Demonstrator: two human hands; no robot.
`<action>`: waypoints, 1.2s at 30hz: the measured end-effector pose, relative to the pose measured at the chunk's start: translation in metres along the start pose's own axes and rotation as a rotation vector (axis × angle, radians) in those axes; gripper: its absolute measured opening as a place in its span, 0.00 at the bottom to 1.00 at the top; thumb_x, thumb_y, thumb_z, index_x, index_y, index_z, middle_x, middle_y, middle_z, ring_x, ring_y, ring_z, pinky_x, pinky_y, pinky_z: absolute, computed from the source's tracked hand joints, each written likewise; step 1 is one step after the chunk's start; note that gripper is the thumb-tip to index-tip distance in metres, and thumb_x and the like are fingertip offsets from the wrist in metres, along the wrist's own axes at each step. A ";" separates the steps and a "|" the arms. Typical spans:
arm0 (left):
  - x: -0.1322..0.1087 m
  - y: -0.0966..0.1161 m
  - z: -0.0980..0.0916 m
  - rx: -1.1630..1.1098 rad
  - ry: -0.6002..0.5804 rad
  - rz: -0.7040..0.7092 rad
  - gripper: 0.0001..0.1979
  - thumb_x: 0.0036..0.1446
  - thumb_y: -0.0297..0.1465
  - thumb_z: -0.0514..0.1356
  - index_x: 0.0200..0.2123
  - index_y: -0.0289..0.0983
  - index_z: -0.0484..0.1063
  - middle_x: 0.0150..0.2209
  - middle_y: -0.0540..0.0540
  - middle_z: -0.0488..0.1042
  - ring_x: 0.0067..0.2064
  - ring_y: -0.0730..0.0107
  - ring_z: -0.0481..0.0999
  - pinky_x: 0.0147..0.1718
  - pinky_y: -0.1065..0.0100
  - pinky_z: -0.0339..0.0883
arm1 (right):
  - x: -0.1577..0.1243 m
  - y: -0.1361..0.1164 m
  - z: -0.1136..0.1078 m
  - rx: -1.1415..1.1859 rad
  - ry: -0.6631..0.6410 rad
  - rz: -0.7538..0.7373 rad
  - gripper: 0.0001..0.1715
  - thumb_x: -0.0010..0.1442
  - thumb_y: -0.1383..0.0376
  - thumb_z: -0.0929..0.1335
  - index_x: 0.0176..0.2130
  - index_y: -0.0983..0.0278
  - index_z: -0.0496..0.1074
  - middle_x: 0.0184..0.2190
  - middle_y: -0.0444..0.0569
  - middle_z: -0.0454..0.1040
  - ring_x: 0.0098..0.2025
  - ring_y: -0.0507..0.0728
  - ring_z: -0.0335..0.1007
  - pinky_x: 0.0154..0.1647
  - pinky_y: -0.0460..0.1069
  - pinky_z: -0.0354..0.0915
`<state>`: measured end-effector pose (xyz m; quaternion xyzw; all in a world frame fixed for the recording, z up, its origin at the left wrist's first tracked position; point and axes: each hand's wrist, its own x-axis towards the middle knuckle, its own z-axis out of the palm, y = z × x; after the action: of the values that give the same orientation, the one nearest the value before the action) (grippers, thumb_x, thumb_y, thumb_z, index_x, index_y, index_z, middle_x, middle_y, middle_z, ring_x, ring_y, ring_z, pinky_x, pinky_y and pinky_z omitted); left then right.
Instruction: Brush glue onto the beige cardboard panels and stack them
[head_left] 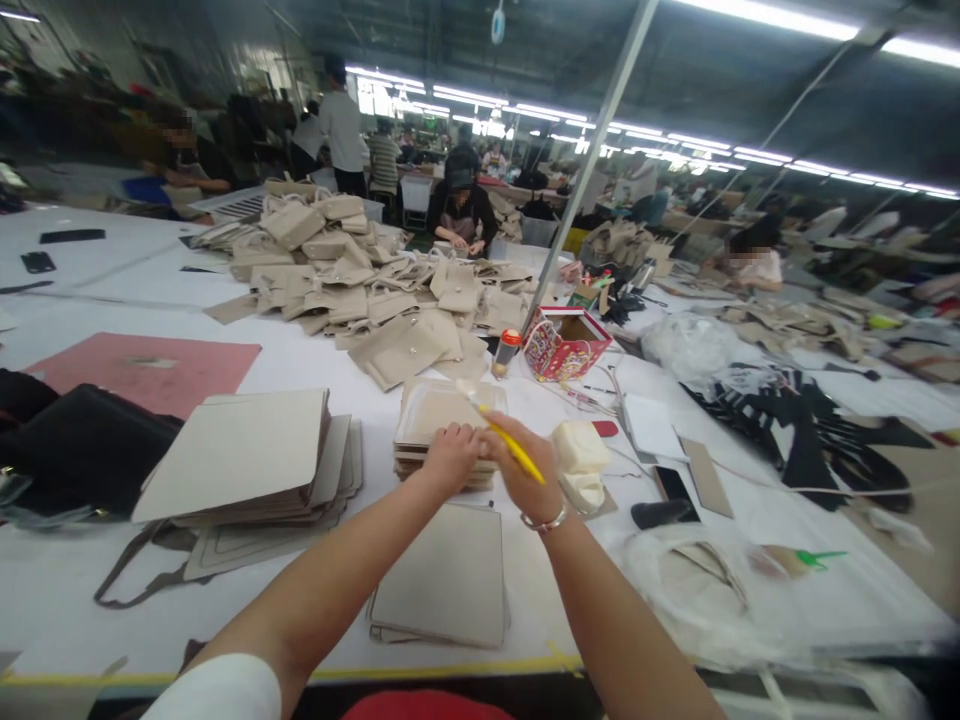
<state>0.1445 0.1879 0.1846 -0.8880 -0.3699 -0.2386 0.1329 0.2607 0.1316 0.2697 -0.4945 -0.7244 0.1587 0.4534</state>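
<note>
A yellow-handled brush is gripped in the right hand, its bristles pointed away over the middle stack of beige panels. The left hand is placed with curled fingers at that stack's near side; whether a panel is pinched by it cannot be told. The near edge of the counter is marked by yellow tape, and the front panel stack is set just inside it. White surface is seen between this stack and the left stack, and toward the plastic bag on the right, in which a beige piece is held. Behind, an orange-lidded jar is stood beside an open-topped red box, whose contents cannot be made out.
</note>
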 end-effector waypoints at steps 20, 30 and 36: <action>-0.030 0.033 -0.100 -1.011 0.558 -0.836 0.18 0.45 0.30 0.62 0.42 0.34 0.68 0.35 0.47 0.73 0.39 0.67 0.73 0.40 0.67 0.66 | -0.096 0.050 -0.003 0.226 0.360 0.474 0.15 0.57 0.55 0.62 0.39 0.61 0.56 0.29 0.43 0.68 0.28 0.50 0.68 0.28 0.47 0.68; -0.157 0.049 -0.035 -1.700 0.302 -1.347 0.16 0.47 0.40 0.61 0.40 0.40 0.67 0.36 0.50 0.73 0.36 0.70 0.73 0.33 0.68 0.67 | -0.177 0.079 0.019 0.040 0.172 0.584 0.16 0.55 0.55 0.64 0.39 0.62 0.57 0.27 0.43 0.68 0.28 0.52 0.66 0.33 0.48 0.63; -0.228 0.019 0.015 -1.047 -0.147 -1.287 0.14 0.49 0.41 0.57 0.25 0.35 0.70 0.23 0.51 0.71 0.28 0.72 0.69 0.29 0.72 0.61 | -0.228 0.108 0.053 -0.153 0.000 0.659 0.17 0.57 0.52 0.61 0.38 0.62 0.60 0.30 0.48 0.72 0.30 0.55 0.69 0.32 0.49 0.63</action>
<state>0.0233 0.0460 0.0517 -0.4635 -0.6541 -0.3504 -0.4843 0.3024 -0.0033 0.0540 -0.7347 -0.5354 0.2421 0.3391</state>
